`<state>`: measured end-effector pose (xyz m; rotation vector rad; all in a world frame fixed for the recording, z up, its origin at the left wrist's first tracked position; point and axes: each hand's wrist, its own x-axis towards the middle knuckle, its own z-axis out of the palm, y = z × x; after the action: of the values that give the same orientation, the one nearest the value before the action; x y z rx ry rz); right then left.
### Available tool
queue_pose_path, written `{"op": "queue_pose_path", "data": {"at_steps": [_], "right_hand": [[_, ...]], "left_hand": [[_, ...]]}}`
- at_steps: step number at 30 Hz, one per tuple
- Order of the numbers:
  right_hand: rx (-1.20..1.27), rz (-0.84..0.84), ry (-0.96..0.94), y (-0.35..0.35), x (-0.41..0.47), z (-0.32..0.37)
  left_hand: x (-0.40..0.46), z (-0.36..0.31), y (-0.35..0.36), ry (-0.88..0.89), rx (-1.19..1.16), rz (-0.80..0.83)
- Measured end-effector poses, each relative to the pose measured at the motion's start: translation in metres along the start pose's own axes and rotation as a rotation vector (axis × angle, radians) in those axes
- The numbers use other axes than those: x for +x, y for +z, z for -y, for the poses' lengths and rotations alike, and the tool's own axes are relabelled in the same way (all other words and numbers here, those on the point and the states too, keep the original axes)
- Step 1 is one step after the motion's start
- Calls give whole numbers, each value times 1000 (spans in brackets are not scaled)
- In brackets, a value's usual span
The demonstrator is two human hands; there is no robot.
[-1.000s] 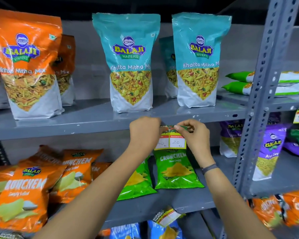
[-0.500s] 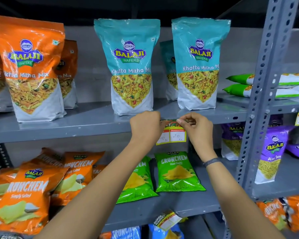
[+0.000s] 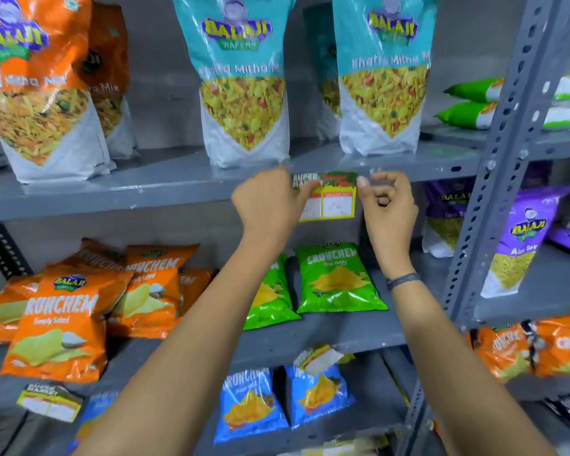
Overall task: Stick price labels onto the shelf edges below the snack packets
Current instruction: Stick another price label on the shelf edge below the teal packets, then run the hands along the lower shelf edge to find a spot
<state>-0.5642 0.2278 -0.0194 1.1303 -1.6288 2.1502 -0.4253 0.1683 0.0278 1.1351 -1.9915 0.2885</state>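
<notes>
A yellow and green price label [image 3: 333, 200] hangs against the front edge of the grey upper shelf [image 3: 112, 195], just below two teal Khatta Mitha Mix packets [image 3: 244, 80]. My left hand [image 3: 270, 205] presses the label's left side with its fingers over that corner. My right hand [image 3: 387, 200] is just to the right of the label, fingers curled, thumb tip near the label's top right corner, apart from the paper or barely touching it.
Orange mix packets [image 3: 37, 83] stand on the upper shelf at left. Orange [image 3: 63, 314] and green Crunchem packets [image 3: 338, 278] lie on the shelf below. Other labels [image 3: 320, 358] [image 3: 48, 403] hang on lower shelf edges. A perforated grey upright [image 3: 494, 179] rises at right.
The label has risen from in front of the green packet to the upper shelf edge. My right hand has let go of its top corner and moved slightly right.
</notes>
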Motion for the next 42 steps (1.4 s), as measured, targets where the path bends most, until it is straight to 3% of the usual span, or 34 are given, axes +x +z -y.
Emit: {"op": "queue_pose_path", "data": {"at_steps": [3, 5, 7, 11, 13, 17, 22, 32, 36, 39, 42], "right_hand": [[22, 19, 46, -6, -28, -25], [-17, 93, 96, -9, -52, -50], [-104, 208, 148, -12, -81, -79], [-300, 525, 325, -13, -141, -137], [-380, 671, 372, -12, -163, -158], [-451, 849, 359, -8, -183, -181], [-577, 868, 265, -2, -181, -192], [-701, 928, 321, 8, -169, -192], [-599, 969, 307, -7, -168, -191], [-661, 1081, 103, -19, -171, -185], [-847, 1139, -81, -16, -174, -180]], "left_hand": [[-46, 16, 30, -142, -160, 33], [-86, 26, 55, -214, -208, 139], [-127, 38, 86, -288, -204, 370], [-203, 72, 159, -536, -288, 992], [-231, 81, 183, -660, -381, 1090], [-248, 76, 201, -762, -529, 1030], [-250, 72, 215, -772, -637, 910], [-245, 88, 208, -508, -707, 849], [-236, 97, 198, -252, -470, 907], [-235, 103, 192, 3, -151, 938], [-231, 101, 192, 139, 41, 961]]}}
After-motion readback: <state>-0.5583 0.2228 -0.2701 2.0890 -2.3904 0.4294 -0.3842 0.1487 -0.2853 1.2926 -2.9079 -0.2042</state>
